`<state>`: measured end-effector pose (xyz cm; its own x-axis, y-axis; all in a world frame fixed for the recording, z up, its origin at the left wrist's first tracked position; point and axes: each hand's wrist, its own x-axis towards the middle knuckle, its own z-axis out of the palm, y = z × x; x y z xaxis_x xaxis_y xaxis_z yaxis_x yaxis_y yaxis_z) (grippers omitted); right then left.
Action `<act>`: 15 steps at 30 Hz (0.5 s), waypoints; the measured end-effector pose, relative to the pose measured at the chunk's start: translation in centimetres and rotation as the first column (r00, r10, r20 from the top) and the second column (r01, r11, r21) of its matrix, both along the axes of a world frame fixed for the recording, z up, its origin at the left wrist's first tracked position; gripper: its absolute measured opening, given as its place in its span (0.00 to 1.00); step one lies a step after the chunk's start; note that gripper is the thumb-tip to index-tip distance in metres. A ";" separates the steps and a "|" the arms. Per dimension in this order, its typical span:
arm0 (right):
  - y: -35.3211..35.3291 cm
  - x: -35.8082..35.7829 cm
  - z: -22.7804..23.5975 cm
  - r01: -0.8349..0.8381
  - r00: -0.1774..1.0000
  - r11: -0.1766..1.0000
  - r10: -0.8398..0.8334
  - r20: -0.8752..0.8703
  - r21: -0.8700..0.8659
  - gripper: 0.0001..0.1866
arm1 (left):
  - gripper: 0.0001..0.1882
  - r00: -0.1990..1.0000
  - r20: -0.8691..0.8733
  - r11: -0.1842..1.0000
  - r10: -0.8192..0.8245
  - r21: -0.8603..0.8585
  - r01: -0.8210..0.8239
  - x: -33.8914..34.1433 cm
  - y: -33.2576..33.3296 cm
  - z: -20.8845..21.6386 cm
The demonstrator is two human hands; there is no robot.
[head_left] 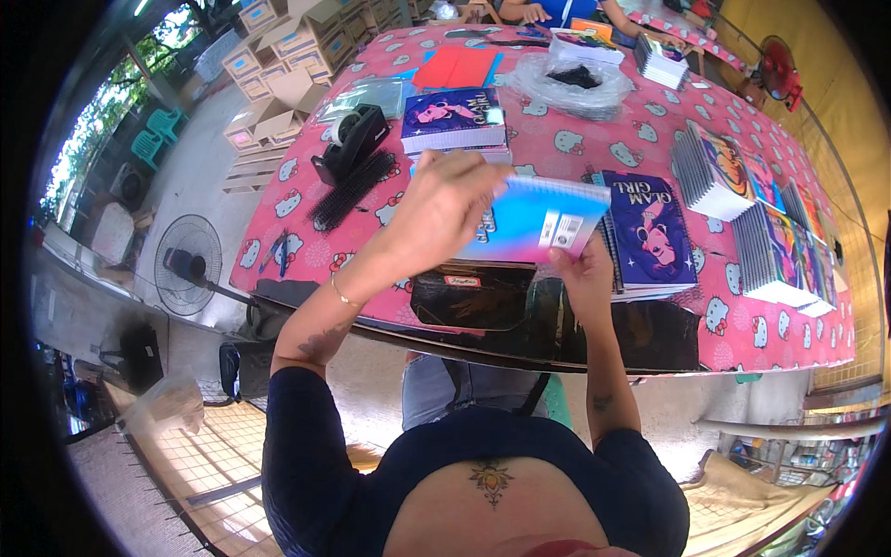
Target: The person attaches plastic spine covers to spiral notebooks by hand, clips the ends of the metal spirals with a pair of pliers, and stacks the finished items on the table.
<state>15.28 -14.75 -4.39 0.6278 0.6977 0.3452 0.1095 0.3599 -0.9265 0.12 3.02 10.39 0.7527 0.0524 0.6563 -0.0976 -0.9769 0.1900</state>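
Between my hands, above the near edge of the table, a spiral notebook [529, 223] with a blue-to-pink back cover and a white barcode label is held tilted. My left hand [444, 206] is closed at its upper left, the fingers pinched near the bound edge. My right hand [585, 274] grips the lower right corner, thumb on the cover. Under the notebook a black box-like thing [473, 299] sits at the table edge. A stack of purple notebooks [652, 232] is just right of my right hand. Beyond my left hand is another purple notebook stack [452, 119].
Left on the pink patterned table [306, 200] are a black tape dispenser [353, 144] and black binding coils [355, 191]. Several notebook stacks [784, 255] stand right. Clear plastic [594, 100] and red sheets [458, 68] lie farther back. A co-worker's hand [533, 13] shows at the far side.
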 end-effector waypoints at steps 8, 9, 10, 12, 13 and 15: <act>1.6 -2.0 -3.5 0.020 0.991 0.997 -0.010 0.131 -0.078 0.19 | 0.13 0.985 -0.149 0.991 0.086 0.118 -0.068 -3.4 -0.7 -0.8; 1.6 -2.4 -2.7 -0.064 0.996 0.995 0.069 0.051 -0.082 0.24 | 0.14 0.972 -0.195 0.987 0.131 0.123 -0.108 -4.2 -0.3 -1.5; 1.7 -2.8 -2.1 -0.073 0.995 0.994 0.079 0.066 -0.087 0.25 | 0.16 0.971 -0.160 0.976 0.176 0.160 -0.150 -4.6 -0.1 -3.3; 2.1 -4.2 -1.7 -0.090 0.992 0.992 0.098 0.083 -0.092 0.27 | 0.20 0.961 -0.097 0.945 0.259 0.233 -0.231 -5.8 0.0 -8.6; 2.4 -4.3 -2.8 -0.048 0.985 0.990 0.069 0.158 -0.133 0.28 | 0.25 0.938 -0.134 0.931 0.318 0.229 -0.283 -6.6 -0.6 -10.0; 2.9 -4.9 -3.2 -0.038 0.997 0.996 0.043 0.057 -0.081 0.28 | 0.27 0.873 0.192 0.823 0.449 -0.471 -0.319 -7.1 -1.2 -12.2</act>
